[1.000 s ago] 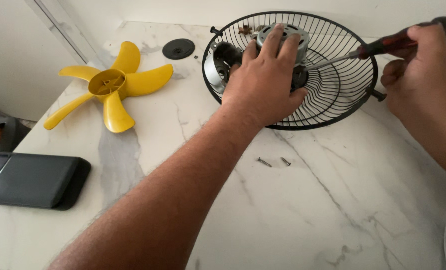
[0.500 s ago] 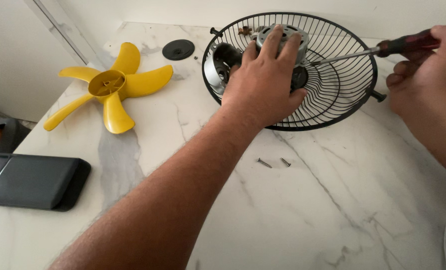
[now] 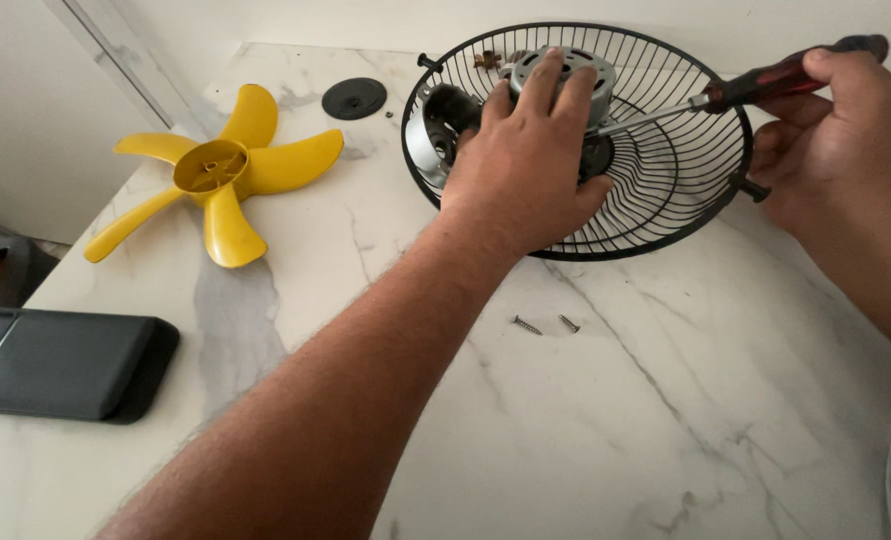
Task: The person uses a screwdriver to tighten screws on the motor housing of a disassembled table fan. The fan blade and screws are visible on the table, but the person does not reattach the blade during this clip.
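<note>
While the left hand (image 3: 525,180) clamps the heavy, rigid fan motor (image 3: 561,72) in its springy wire guard (image 3: 665,215), the right hand's (image 3: 845,140) fingers wrap the screwdriver (image 3: 755,85) handle.

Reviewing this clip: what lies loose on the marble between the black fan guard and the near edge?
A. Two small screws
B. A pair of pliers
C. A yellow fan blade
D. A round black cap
A: two small screws lie bare on the marble top, just in front of the black wire guard.
</note>
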